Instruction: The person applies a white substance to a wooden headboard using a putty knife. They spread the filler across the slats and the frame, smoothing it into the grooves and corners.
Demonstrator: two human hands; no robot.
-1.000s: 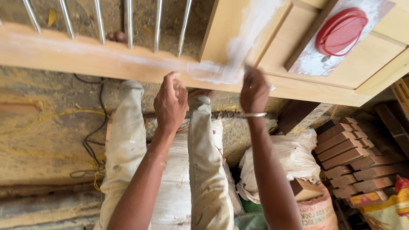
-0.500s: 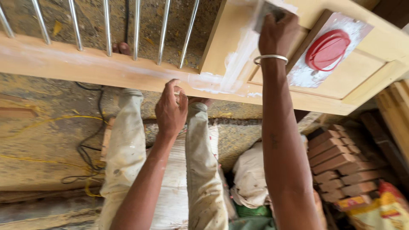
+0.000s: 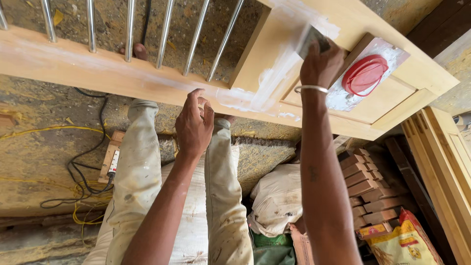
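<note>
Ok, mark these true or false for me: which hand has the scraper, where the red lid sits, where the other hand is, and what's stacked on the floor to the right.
1. The right hand holds a flat scraper blade against the wooden frame. True.
2. The left hand holds a paintbrush. False: it holds no tool that can be seen and rests at the edge of the frame's lower rail.
3. The red lid lies on a white-smeared board set on the frame. True.
4. The frame's bars are wooden. False: they are shiny metal rods.
5. Cut wooden blocks are stacked to the right. True.
</note>
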